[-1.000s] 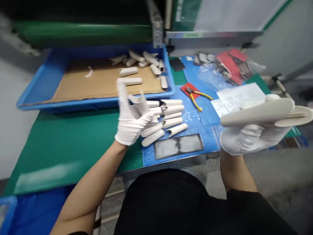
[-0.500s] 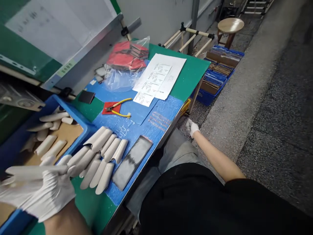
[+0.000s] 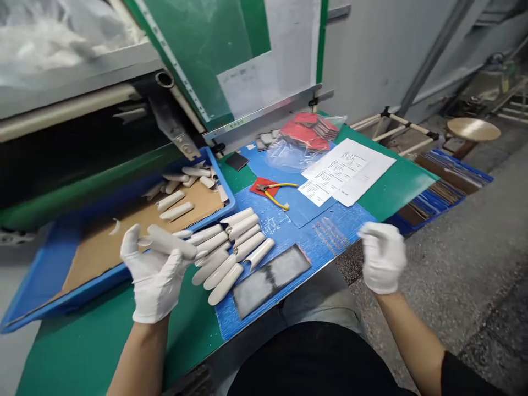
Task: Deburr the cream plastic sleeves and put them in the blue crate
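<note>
My left hand point(image 3: 154, 283), in a white glove, is closed on a cream curved plastic piece point(image 3: 171, 242) near the blue bin's front rim. Beside it, several similar cream pieces point(image 3: 225, 281) lie in overlapping rows on the table. My right hand point(image 3: 383, 258), also gloved, is at the table's right edge with its fingers curled in. Whatever those fingers may hold is hidden. A grey, worn rectangular block point(image 3: 272, 280) lies on the blue mat, between the rows of pieces and the front edge.
The blue bin point(image 3: 225, 187), lined with cardboard, contains more cream pieces. Yellow-handled cutters point(image 3: 282, 186) rest partly on a red square. Printed sheets point(image 3: 350, 170) and a plastic bag of red pads point(image 3: 305, 137) lie farther back. Blue crates point(image 3: 437, 190) and a wooden stool point(image 3: 474, 129) are at right.
My right hand has come up from low beside the table to its edge. The view has swung left, and my left hand still holds a cream piece, now turned at another angle.
</note>
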Demonstrator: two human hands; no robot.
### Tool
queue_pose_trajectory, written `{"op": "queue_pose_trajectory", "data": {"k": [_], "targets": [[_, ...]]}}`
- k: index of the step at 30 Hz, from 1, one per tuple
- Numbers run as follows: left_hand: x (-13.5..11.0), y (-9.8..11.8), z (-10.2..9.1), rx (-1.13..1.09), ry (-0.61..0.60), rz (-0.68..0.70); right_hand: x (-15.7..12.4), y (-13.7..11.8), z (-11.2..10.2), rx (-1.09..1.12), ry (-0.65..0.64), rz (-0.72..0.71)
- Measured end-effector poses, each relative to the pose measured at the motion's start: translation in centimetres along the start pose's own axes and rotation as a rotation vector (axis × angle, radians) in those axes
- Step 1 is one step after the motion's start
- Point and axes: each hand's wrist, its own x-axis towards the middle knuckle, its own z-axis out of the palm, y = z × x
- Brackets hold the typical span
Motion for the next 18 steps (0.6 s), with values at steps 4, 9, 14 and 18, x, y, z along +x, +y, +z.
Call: {"op": "queue_pose_trajectory", "data": {"k": [4, 9, 14, 18], "targets": [[-1.3, -1.8, 0.2, -0.098, -0.023, -0.008, 6.4, -6.3, 10.4, -0.441, -0.694, -0.4], [-3.5, -4.0, 0.9, -0.177, -0.073, -0.073, 11.7, -9.5, 18.9, -0.733, -0.916, -0.381], [-3.8, -5.1, 1.7, -0.184, -0.127, 0.022, 10.7, -9.3, 20.0, -0.854, -0.922, -0.356], [-3.4, -4.6, 1.9, -0.285, -0.108, -0.072, 9.3, -8.8, 20.5, -0.858, -0.853, -0.296]]}}
